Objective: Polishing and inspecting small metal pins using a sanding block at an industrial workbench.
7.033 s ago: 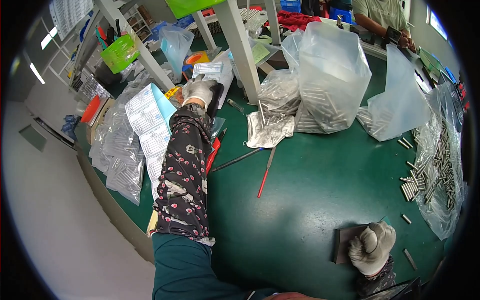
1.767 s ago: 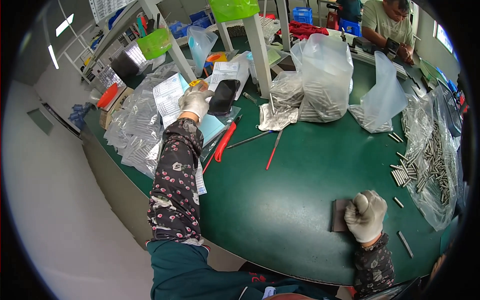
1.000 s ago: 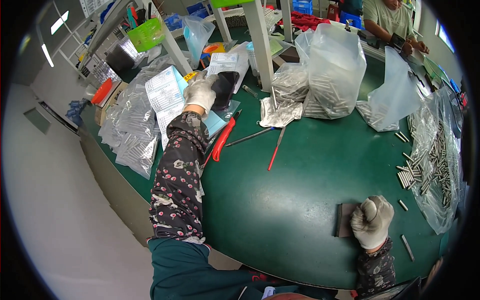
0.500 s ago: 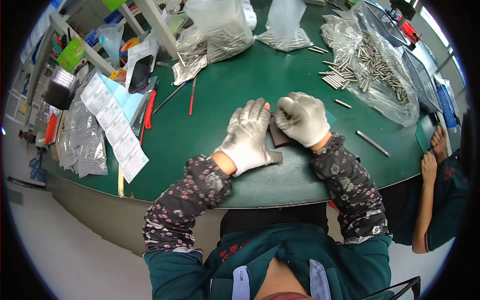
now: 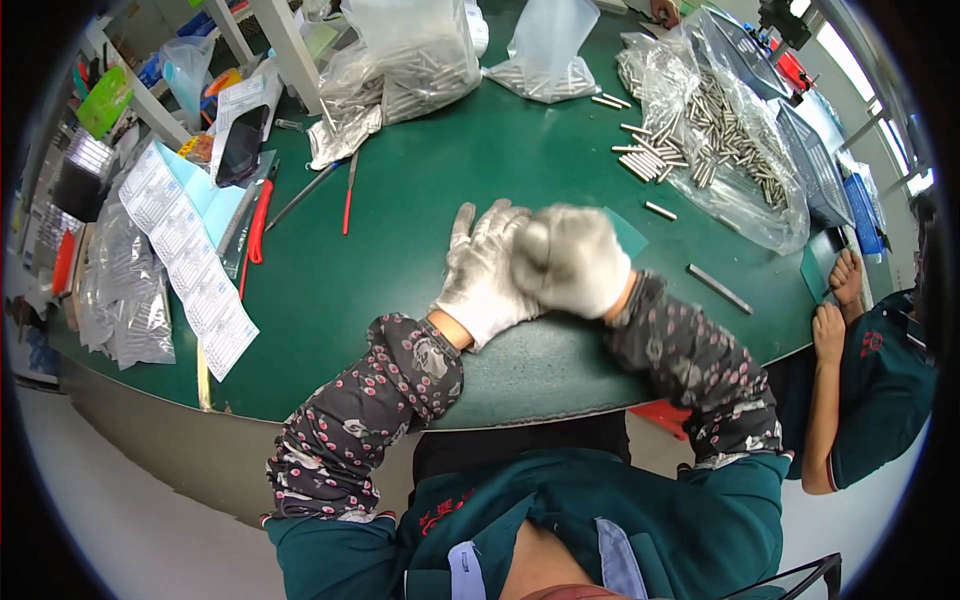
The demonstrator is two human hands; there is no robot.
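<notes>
Two white-gloved hands meet at the near middle of a green counter (image 5: 420,170). The left hand (image 5: 482,272) lies flat, fingers spread and open, palm down. The right hand (image 5: 570,258), blurred, is curled into a closed fist, touching the left hand's fingers; whether it grips anything cannot be told. A green flat piece (image 5: 628,232) peeks out just right of the fist. A loose metal rod (image 5: 718,288) lies farther right, near a clear bag of rods (image 5: 722,130).
</notes>
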